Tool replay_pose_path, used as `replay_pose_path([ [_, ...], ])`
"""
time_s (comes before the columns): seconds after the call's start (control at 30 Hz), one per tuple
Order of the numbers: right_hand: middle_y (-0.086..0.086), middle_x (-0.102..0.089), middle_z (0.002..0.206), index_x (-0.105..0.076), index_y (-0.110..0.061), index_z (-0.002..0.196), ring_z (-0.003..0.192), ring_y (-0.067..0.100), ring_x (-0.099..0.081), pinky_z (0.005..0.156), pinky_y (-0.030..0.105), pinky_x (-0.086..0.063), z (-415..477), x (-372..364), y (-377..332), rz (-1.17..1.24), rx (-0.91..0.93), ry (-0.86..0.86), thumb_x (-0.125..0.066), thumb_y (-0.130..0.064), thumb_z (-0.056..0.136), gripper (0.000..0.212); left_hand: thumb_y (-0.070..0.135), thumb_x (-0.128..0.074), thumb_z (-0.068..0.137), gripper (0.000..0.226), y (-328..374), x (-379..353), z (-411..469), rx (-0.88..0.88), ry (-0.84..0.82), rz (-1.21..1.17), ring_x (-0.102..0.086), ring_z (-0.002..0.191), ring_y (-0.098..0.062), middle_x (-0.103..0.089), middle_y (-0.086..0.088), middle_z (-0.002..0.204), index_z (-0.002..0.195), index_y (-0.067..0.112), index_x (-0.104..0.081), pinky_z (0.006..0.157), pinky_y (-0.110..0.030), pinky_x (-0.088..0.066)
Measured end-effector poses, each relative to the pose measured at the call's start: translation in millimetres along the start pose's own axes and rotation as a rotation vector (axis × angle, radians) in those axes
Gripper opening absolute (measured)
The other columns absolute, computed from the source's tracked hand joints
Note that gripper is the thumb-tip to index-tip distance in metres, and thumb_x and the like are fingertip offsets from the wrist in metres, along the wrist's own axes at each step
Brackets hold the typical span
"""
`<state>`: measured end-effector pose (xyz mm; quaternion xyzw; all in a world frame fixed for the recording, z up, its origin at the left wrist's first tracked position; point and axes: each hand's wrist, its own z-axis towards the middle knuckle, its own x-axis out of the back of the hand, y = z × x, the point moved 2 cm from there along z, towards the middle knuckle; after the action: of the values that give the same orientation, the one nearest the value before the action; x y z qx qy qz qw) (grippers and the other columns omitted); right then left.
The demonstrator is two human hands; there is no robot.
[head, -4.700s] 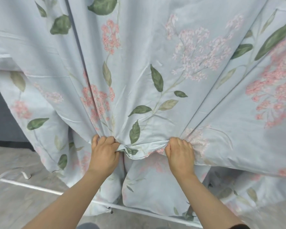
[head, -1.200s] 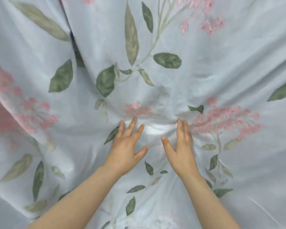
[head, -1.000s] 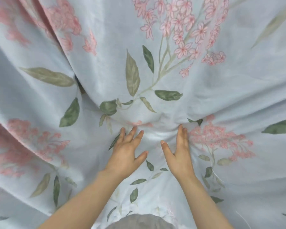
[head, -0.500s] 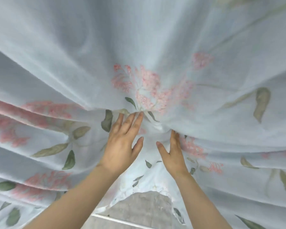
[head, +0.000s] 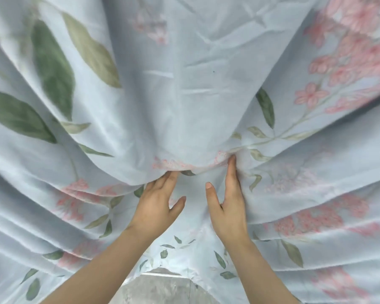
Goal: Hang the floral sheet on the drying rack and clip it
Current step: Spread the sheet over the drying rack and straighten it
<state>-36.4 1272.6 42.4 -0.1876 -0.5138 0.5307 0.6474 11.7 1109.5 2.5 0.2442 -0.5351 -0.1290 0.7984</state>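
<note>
Sheet (head: pixel 189 95) drapes over fingers (head: pixel 165 183) of left hand (head: pixel 156 208), apparently touching right hand (head: pixel 228 207).

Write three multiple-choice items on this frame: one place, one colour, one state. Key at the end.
1. Where does the grey floor show?
A. bottom centre of the view
B. top left
C. right edge

2. What colour are the flowers on the floral sheet?
A. yellow
B. pink
C. purple

3. How is the right hand?
A. clenched in a fist
B. pinching a clip
C. fingers straight, pressed against the sheet

Key: 1 A, the only bare floor is the patch at the bottom centre; 2 B, pink clusters sit among green leaves; 3 C, its fingers lie extended on the cloth and no clip is in view.
</note>
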Motion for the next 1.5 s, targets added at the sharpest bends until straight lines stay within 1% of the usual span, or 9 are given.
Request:
replay_pose_path([
  [0.1,-0.028,-0.005,0.156,-0.006,-0.025,0.155,0.144,-0.008,-0.005,0.116,0.012,-0.009,-14.0,18.4,-16.2,0.001,-0.010,0.049,-0.050,-0.022,0.099,0.071,0.048,-0.047,0.089,0.072,24.4,14.3,-16.2,-0.087,0.042,-0.033,-0.034,0.136,-0.017,-0.039,0.000,0.151,0.152,0.027,-0.020,0.108,-0.029,-0.030],
  [0.5,-0.025,-0.011,0.158,-0.013,-0.027,0.154,0.145,-0.005,-0.007,0.120,0.024,-0.013,-61.0,86.9,-36.7,0.086,0.070,-0.051,-0.049,-0.032,0.098,0.066,0.047,-0.045,0.090,0.072,102.9,31.4,-55.3,-0.129,0.204,-0.114,-0.017,0.146,-0.006,-0.021,0.010,0.159,0.153,0.026,-0.017,0.110,-0.043,-0.038],
  [0.7,-0.021,-0.020,0.158,-0.014,-0.036,0.153,0.142,-0.010,-0.014,0.120,0.035,-0.022,-71.2,106.6,-24.5,0.196,0.043,-0.343,-0.049,-0.039,0.095,0.068,0.043,-0.053,0.089,0.066,122.6,22.5,-100.9,0.110,0.331,-0.034,-0.021,0.143,0.000,-0.030,0.006,0.156,0.148,0.019,-0.035,0.109,-0.002,-0.012],
  [0.8,-0.019,-0.022,0.158,-0.013,-0.037,0.152,0.142,-0.009,-0.016,0.119,0.034,-0.023,-79.6,116.3,-23.2,0.221,0.106,-0.470,-0.051,-0.030,0.098,0.066,0.035,-0.061,0.091,0.060,139.3,18.5,-132.7,0.224,0.411,-0.031,-0.019,0.136,0.009,-0.033,0.010,0.153,0.146,0.022,-0.041,0.113,-0.021,-0.031],
  [0.87,-0.019,-0.023,0.157,-0.014,-0.037,0.153,0.142,-0.009,-0.017,0.119,0.034,-0.024,-85.0,119.8,-23.1,0.237,0.124,-0.525,-0.050,-0.030,0.098,0.066,0.036,-0.062,0.090,0.060,151.6,17.8,-151.6,0.306,0.439,-0.044,-0.019,0.134,0.012,-0.034,0.015,0.150,0.145,0.024,-0.041,0.101,-0.039,-0.047],
  [1.13,-0.023,-0.032,0.151,-0.019,-0.046,0.148,0.137,-0.008,-0.030,0.115,0.035,-0.033,-96.5,127.7,-20.7,0.313,0.173,-0.593,-0.046,-0.046,0.091,0.063,0.034,-0.064,0.088,0.059,182.0,26.0,-184.3,0.419,0.535,-0.022,-0.054,0.122,-0.019,-0.045,0.012,0.146,0.143,0.027,-0.043,0.091,-0.043,-0.052],
  [1.33,-0.021,-0.051,0.131,-0.042,-0.036,0.139,0.123,-0.002,-0.049,0.104,0.035,-0.045,-104.2,160.9,2.9,0.397,0.179,-0.637,-0.051,-0.034,0.089,0.051,0.029,-0.068,0.086,0.053,227.8,11.5,-204.4,0.554,0.605,0.000,-0.056,0.093,0.000,-0.054,0.008,0.136,0.136,0.021,-0.052,0.078,0.002,-0.036],
  [1.4,-0.020,-0.057,0.120,-0.049,-0.042,0.126,0.114,0.003,-0.057,0.097,0.035,-0.050,-106.6,177.4,12.8,0.428,0.190,-0.643,-0.054,-0.030,0.088,0.041,0.030,-0.067,0.086,0.052,249.2,-0.4,-209.7,0.571,0.633,0.020,-0.055,0.098,0.005,-0.054,0.010,0.134,0.135,0.022,-0.052,0.085,-0.011,-0.042],
  [1.5,-0.015,-0.061,0.112,-0.055,-0.035,0.121,0.109,0.005,-0.060,0.095,0.031,-0.051,-111.6,202.9,30.2,0.445,0.217,-0.689,-0.056,-0.028,0.086,0.035,0.029,-0.068,0.086,0.051,282.1,-21.5,-217.4,0.641,0.689,0.019,-0.055,0.117,-0.014,-0.055,0.013,0.125,0.134,0.022,-0.053,0.093,-0.036,-0.048],
])
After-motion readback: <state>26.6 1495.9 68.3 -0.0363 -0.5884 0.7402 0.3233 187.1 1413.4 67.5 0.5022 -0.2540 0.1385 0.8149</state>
